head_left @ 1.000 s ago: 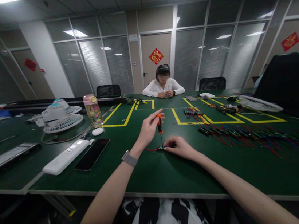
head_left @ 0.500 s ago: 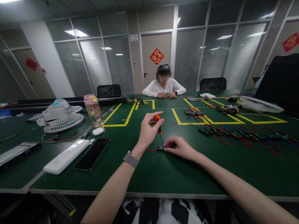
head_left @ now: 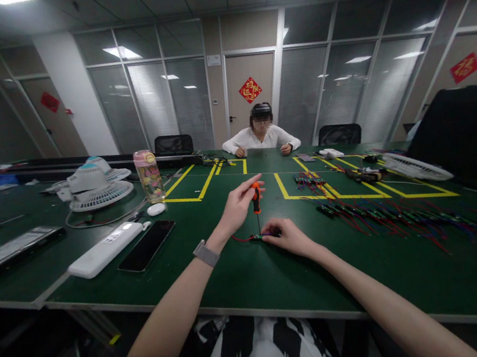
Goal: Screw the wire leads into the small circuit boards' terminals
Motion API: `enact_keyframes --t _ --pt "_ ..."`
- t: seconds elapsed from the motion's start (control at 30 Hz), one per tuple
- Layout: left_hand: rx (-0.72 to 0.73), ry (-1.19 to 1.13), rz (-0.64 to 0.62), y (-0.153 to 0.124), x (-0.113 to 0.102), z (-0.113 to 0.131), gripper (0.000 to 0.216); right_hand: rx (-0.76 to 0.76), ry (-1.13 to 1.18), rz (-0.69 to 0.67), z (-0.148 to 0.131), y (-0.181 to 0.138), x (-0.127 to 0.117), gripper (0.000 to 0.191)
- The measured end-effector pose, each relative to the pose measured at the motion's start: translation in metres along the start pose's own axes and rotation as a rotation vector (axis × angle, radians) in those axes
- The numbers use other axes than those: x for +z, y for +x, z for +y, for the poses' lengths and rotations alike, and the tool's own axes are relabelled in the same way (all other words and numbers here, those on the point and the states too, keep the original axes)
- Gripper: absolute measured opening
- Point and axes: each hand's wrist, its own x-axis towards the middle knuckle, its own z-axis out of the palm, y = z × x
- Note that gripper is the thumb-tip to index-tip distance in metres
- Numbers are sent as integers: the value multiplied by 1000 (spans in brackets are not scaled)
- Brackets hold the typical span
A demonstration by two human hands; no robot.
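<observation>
An orange-and-black screwdriver (head_left: 256, 200) stands upright, its handle gripped at the top by my left hand (head_left: 238, 203). Its thin shaft points down at a small green circuit board (head_left: 257, 237) lying on the green table (head_left: 234, 278). A red wire (head_left: 240, 238) runs out from the board's left end. The fingers of my right hand (head_left: 285, 235) are closed on the board's right end, where dark wires show. My fingertips hide part of the board.
Several wired circuit boards (head_left: 384, 215) lie in a row on the right. To the left are a black phone (head_left: 147, 246), a white power strip (head_left: 105, 250), a bottle (head_left: 150, 181) and a white fan (head_left: 101, 187). A person (head_left: 261, 134) sits across the table.
My left hand has turned around the screwdriver handle, its fingers now straighter. The right hand and board stay in place. Across the table, the person's hands have moved apart.
</observation>
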Motion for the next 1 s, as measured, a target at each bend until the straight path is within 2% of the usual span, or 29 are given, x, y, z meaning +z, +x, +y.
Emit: enact_keyframes --t 0.17,0.23,0.37,0.53,0.67,0.83,1.0 --pt "65 208 150 -1 1 -2 30 9 2 3 -1 0 1 10" --pt "68 206 127 -1 1 -1 29 18 1 4 -1 0 1 10" --pt "12 19 26 -2 2 1 35 43 2 -3 1 1 1 11" --pt "46 125 108 -2 3 4 32 50 9 -6 0 0 0 11" --pt "35 53 40 -3 2 6 33 52 8 -8 -3 0 0 11" --pt "20 89 80 -3 4 10 32 54 11 5 -5 -1 0 10" --pt "14 45 22 -3 5 9 34 72 6 0 -7 0 1 10"
